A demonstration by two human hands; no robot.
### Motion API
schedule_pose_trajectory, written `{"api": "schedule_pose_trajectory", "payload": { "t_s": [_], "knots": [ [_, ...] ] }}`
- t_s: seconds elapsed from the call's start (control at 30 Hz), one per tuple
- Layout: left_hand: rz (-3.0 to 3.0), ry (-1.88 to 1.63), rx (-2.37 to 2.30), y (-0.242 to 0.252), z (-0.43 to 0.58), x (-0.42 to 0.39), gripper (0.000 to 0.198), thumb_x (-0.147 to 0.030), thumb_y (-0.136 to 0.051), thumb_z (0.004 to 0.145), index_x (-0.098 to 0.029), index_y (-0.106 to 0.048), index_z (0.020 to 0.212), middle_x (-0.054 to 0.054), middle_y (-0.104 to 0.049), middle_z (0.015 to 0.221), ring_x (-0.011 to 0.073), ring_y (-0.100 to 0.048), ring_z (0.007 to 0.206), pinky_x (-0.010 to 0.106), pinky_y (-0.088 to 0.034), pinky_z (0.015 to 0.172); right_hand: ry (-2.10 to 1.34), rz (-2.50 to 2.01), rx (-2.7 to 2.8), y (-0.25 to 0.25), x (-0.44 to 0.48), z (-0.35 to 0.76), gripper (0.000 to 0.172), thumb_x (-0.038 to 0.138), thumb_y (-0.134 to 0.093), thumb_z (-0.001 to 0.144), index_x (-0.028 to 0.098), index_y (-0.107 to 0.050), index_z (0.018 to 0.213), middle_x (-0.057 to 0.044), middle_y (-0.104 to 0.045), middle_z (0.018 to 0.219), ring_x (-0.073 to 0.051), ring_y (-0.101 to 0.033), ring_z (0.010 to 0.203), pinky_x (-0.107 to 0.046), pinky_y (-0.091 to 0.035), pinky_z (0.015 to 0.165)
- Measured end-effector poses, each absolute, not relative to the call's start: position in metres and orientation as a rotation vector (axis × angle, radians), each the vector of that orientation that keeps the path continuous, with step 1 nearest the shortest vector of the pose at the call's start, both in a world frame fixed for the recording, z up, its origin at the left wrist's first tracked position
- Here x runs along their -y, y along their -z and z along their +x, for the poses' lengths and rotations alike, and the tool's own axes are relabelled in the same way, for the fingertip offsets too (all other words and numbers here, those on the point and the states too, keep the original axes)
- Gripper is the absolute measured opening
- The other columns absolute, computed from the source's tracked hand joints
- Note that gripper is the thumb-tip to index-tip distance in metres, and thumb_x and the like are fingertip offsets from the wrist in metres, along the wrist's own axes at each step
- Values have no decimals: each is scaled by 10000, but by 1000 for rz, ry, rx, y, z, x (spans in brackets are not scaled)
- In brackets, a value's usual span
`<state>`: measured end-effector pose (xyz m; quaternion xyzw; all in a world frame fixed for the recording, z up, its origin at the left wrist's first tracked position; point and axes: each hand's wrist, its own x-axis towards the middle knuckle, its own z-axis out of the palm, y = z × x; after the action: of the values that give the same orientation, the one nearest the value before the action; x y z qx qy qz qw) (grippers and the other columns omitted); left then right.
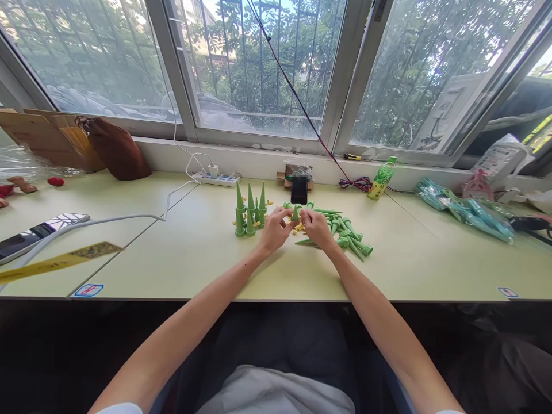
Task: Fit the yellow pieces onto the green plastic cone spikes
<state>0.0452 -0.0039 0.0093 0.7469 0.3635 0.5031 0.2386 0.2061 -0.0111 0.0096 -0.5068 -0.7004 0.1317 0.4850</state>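
My left hand (276, 229) is closed around the lower part of a green cone (295, 213), which points upward between my two hands. My right hand (316, 226) touches the cone's other side with its fingers pinched together; whether they grip a small part is too small to tell. Left of my hands stand several upright green cones (240, 198) with small yellow pieces on their sides. A loose pile of green cones (354, 246) lies to the right. Small yellow pieces (298, 229) lie between and beneath my hands.
A phone (299, 190) leans on a small box behind my hands. Farther back are a power strip (218, 179), a coiled cable (356, 184) and a green bottle (382, 179). Blue-green bags (468, 213) lie right; a brown pouch (116, 150) and a large phone (38, 234) are left.
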Motion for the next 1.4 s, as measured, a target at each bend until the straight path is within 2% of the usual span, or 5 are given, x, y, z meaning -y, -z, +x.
{"api": "schedule_pose_trajectory", "payload": {
  "t_s": [0.17,0.43,0.83,1.07,1.4],
  "knots": [
    [1708,-1214,-1028,-16,48,6,491,-602,-686,820,-184,-591,1061,50,-659,959,62,-544,436,204,-390,366,-255,-1254,1634,-11,12,206,424,492,-361,989,236,-359,651,23,-414,561,-137,-338,542,-286,-277,565],
    [1355,-856,-946,-24,45,8,674,-781,-477,853,-138,-602,692,60,-602,617,90,-510,397,218,-349,356,-276,-1222,1685,-13,15,206,431,503,-367,997,232,-362,663,23,-430,579,-135,-369,560,-275,-300,575],
    [1417,-886,-784,-21,40,9,562,-675,-753,712,-132,-609,685,28,-591,642,81,-528,466,220,-394,420,-348,-1192,1693,-12,17,205,446,529,-374,996,237,-345,660,22,-405,575,-143,-351,548,-288,-297,566],
    [1678,-1034,-830,-23,37,14,487,-606,-755,743,-163,-571,657,-20,-531,510,85,-501,437,219,-389,429,-409,-1193,1686,-12,16,205,472,529,-366,1003,235,-338,634,24,-382,549,-142,-344,539,-299,-289,564],
    [1905,-1203,-910,-17,39,8,424,-526,-783,737,-161,-575,674,-15,-585,617,78,-525,474,202,-401,438,-443,-1189,1702,-10,13,206,503,578,-354,981,231,-361,616,14,-418,548,-138,-375,546,-293,-297,563]
  ]
}}
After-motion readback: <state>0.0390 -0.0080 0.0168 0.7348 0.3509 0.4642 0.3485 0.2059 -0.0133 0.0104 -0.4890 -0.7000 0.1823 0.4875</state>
